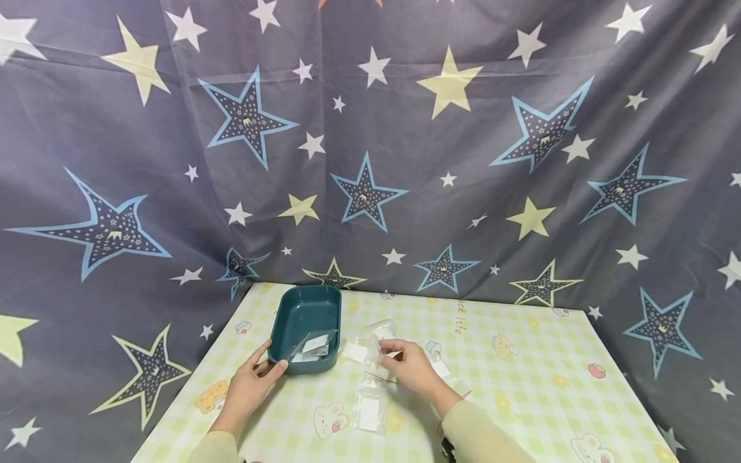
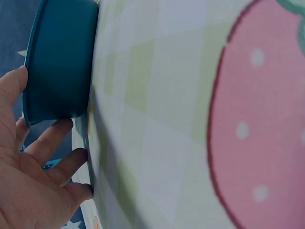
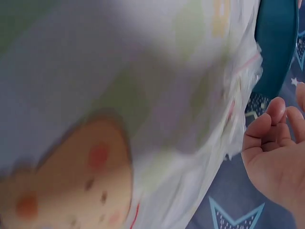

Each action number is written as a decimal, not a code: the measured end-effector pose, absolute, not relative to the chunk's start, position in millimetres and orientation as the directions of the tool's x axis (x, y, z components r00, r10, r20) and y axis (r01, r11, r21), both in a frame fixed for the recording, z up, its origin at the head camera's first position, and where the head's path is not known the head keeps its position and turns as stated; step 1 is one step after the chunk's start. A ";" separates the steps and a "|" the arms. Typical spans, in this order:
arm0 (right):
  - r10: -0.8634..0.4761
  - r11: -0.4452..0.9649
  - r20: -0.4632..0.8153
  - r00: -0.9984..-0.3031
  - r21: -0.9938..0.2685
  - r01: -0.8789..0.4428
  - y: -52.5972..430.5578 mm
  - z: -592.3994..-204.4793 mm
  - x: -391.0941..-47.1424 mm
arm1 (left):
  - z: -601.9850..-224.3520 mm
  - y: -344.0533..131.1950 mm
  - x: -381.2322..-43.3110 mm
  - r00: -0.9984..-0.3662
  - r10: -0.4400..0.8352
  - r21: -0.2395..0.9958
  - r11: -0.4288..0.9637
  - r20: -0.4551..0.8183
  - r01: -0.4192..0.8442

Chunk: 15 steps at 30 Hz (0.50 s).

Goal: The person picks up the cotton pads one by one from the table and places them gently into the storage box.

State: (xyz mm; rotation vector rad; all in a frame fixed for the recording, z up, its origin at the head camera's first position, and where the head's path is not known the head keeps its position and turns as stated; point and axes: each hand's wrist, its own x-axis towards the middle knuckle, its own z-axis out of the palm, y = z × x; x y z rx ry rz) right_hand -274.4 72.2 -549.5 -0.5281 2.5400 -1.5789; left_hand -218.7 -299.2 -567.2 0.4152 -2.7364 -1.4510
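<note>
A teal plastic box (image 1: 307,293) stands at the back left of the table, with a few small clear zip bags (image 1: 315,345) holding white cards in its near end. My left hand (image 1: 253,384) grips its near left corner, thumb and fingers on either side; in the left wrist view the lower fingers (image 2: 71,167) spread down by the tabletop. Bent fingers bring my right hand (image 1: 411,370) right to the edge of the loose zip bags (image 1: 354,352). In the right wrist view, its fingertips (image 3: 276,107) overlap the bags' edge; I cannot tell whether they pinch one.
One zip bag (image 1: 369,411) lies nearest me, another (image 1: 441,368) behind the right forearm. A checked, cartoon-printed cloth (image 1: 538,386) covers the table. Behind its back edge hangs a dark star-patterned curtain (image 1: 370,257).
</note>
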 end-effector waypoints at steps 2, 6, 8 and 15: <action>-0.330 0.409 0.107 -0.938 -0.880 -0.244 81.0 -549.6 -276.6 | -567.2 -299.9 -219.2 -0.965 -0.238 0.817 0.531 -0.110 -0.224; -0.287 0.421 0.119 -0.950 -0.876 -0.237 100.8 -545.5 -280.3 | -567.7 -300.7 -221.0 -0.966 -0.234 0.819 0.528 -0.114 -0.224; -0.261 0.432 0.119 -0.958 -0.873 -0.226 112.3 -542.8 -283.1 | -567.7 -300.8 -221.2 -0.967 -0.229 0.822 0.527 -0.108 -0.217; -0.178 0.483 0.118 -0.977 -0.855 -0.191 160.8 -533.0 -292.1 | -566.0 -300.3 -219.5 -0.968 -0.222 0.830 0.513 -0.118 -0.219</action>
